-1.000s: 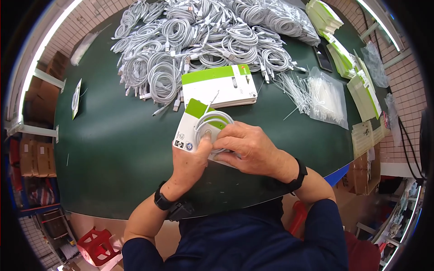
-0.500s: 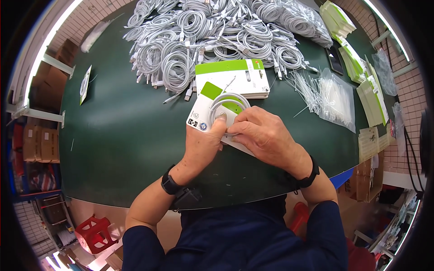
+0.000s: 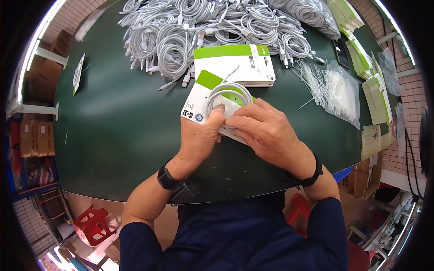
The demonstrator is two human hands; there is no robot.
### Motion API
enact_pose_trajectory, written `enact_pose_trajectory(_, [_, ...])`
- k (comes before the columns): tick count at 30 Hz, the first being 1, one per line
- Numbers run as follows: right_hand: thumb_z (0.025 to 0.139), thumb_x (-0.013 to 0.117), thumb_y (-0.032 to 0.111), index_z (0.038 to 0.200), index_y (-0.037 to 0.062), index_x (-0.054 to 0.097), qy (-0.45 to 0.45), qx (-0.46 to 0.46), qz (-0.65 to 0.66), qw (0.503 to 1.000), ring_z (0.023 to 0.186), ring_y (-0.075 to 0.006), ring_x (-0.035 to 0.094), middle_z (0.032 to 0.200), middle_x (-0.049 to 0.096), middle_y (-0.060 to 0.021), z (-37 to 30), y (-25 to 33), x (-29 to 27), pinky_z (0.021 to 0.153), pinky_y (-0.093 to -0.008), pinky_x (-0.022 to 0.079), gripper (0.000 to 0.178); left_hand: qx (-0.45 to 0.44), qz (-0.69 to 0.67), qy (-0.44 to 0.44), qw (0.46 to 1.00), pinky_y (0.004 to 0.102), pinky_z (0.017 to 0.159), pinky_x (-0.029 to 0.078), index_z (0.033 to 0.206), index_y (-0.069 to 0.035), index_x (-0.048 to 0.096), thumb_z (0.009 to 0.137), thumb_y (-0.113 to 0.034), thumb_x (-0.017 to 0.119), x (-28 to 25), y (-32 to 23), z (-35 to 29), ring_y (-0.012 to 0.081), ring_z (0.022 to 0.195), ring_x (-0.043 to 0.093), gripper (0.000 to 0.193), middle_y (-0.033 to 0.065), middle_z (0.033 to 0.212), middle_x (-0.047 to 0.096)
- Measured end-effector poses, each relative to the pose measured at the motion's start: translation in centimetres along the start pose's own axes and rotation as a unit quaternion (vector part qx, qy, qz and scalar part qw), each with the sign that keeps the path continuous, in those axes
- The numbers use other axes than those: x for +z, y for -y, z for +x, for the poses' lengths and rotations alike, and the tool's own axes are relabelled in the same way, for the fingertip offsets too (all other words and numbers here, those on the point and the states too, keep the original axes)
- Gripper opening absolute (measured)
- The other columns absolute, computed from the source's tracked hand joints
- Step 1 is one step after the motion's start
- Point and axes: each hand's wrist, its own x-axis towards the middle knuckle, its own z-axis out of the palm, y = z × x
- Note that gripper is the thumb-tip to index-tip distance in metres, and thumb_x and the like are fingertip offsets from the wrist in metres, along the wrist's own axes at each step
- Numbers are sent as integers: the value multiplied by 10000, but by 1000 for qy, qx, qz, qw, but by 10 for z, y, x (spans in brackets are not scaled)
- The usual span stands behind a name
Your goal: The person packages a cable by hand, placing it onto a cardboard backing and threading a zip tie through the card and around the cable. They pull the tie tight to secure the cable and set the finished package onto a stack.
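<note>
My left hand (image 3: 199,135) is closed on a white and green packaging card (image 3: 192,99), its thumb pressing against a coiled white cable (image 3: 242,86) that lies on the card. A cable tie (image 3: 232,72) sticks up from the top of the coil. My right hand (image 3: 266,128) pinches at the coil's lower right side; its fingertips hide what exactly they grip. Behind the held card lies a stack of similar green and white cards (image 3: 235,61). A large heap of coiled white cables (image 3: 174,54) covers the table beyond.
Loose white cable ties (image 3: 309,81) and a clear bag of ties (image 3: 342,95) lie to the right. Card stacks (image 3: 359,56) and a dark phone (image 3: 341,53) are along the right edge. One card with a cable (image 3: 78,74) stands at far left on the green table (image 3: 113,149).
The view has shifted slightly. Both hands still hold the card and coil in nearly the same pose, with only small finger movement.
</note>
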Motion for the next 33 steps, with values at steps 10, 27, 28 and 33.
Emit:
enact_pose_trajectory(10, [726, 809, -41, 1005, 69, 756, -45, -12, 88, 995, 779, -273, 657, 934, 708, -70, -10, -15, 19, 654, -372, 538, 305, -76, -15, 40, 996, 206, 394, 435, 1205, 26, 578, 961, -147, 637, -9, 1, -4, 69, 526, 578, 304, 57, 860, 651])
enact_pose_trajectory(27, [714, 794, -71, 1027, 45, 711, -23, 5, 64, 998, 854, -288, 672, 1001, 709, -89, -5, -8, 16, 707, -386, 547, 344, -46, 22, 29, 998, 212, 407, 462, 1215, 31, 586, 940, -123, 650, -9, -2, -1, 62, 543, 574, 322, 43, 821, 643])
enact_pose_trajectory(28, [712, 794, -72, 1034, 48, 711, -19, 3, 64, 998, 860, -290, 674, 1014, 708, -90, -4, -8, 15, 717, -385, 551, 353, -38, 24, 26, 999, 213, 407, 459, 1217, 32, 587, 937, -120, 650, -9, -3, -1, 62, 541, 572, 324, 43, 822, 643])
enact_pose_trajectory(33, [706, 797, -74, 1059, 54, 711, -30, -19, 63, 997, 883, -296, 680, 1065, 704, -98, -1, -10, 13, 741, -379, 570, 385, 9, 29, 5, 1000, 216, 409, 443, 1217, 33, 592, 930, -107, 650, -7, -5, -3, 64, 532, 565, 324, 45, 827, 646])
